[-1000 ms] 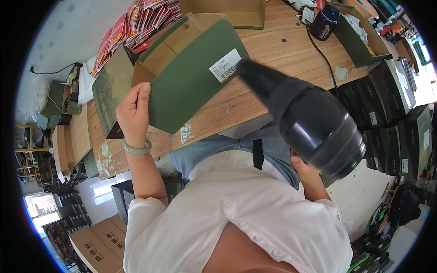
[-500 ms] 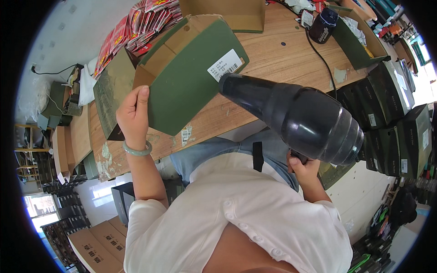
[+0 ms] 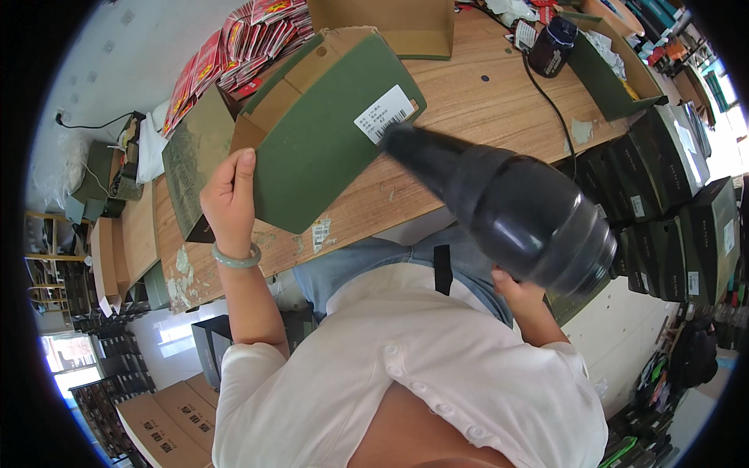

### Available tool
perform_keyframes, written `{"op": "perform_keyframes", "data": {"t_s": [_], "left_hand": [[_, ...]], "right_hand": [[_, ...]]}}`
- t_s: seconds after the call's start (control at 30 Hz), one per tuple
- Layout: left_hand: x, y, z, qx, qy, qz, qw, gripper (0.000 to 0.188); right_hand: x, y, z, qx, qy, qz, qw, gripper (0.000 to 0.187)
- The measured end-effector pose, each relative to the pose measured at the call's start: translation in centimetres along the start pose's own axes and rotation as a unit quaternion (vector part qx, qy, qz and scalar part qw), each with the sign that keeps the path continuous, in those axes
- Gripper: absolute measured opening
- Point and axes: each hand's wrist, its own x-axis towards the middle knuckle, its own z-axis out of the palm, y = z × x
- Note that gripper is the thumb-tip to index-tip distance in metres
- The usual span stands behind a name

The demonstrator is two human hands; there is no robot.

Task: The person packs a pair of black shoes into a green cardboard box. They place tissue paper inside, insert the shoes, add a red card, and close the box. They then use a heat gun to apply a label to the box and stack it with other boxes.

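My left hand [image 3: 228, 191] grips the near left edge of a green cardboard box [image 3: 324, 144], thumb on its outer face; its brown inside shows on the far side. A white barcode label [image 3: 385, 114] sits at the right end of that face. In my right hand [image 3: 516, 288] is a big black hair dryer [image 3: 515, 210], held from below; its barrel hides most of the handle. The dryer's narrow nozzle points left, its tip right at the label's lower right edge. Whether the tip touches the label I cannot tell.
Behind my left hand rests another green box [image 3: 191, 160]. Red packets [image 3: 234, 51] are piled at the back left of the wooden table [image 3: 468, 93]. A dark jar [image 3: 553, 47], a black cord [image 3: 546, 97] and an open green box [image 3: 605, 74] lie back right; stacked dark boxes [image 3: 663, 210] stand right.
The hair dryer has shifted slightly left and down and is blurred by motion, its nozzle now overlapping the label's lower right side. My left hand and the green box have barely moved.
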Motion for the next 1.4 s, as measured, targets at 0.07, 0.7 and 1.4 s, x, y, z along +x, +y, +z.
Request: {"op": "perform_keyframes", "data": {"t_s": [0.07, 0.7, 1.4], "left_hand": [[0.0, -0.2, -0.2, 0.003, -0.004, -0.006, 1.0, 0.026], [0.2, 0.0, -0.4, 0.001, 0.011, -0.02, 1.0, 0.029], [-0.2, -0.1, -0.7, -0.009, -0.016, -0.044, 0.999, 0.031]], "right_hand": [[-0.2, 0.2, -0.2, -0.016, -0.001, -0.001, 1.0, 0.054], [0.2, 0.6, -0.9, 0.012, -0.007, -0.013, 1.0, 0.055], [1.3, -2.8, 0.7, 0.14, 0.02, 0.027, 0.99, 0.045]]}}
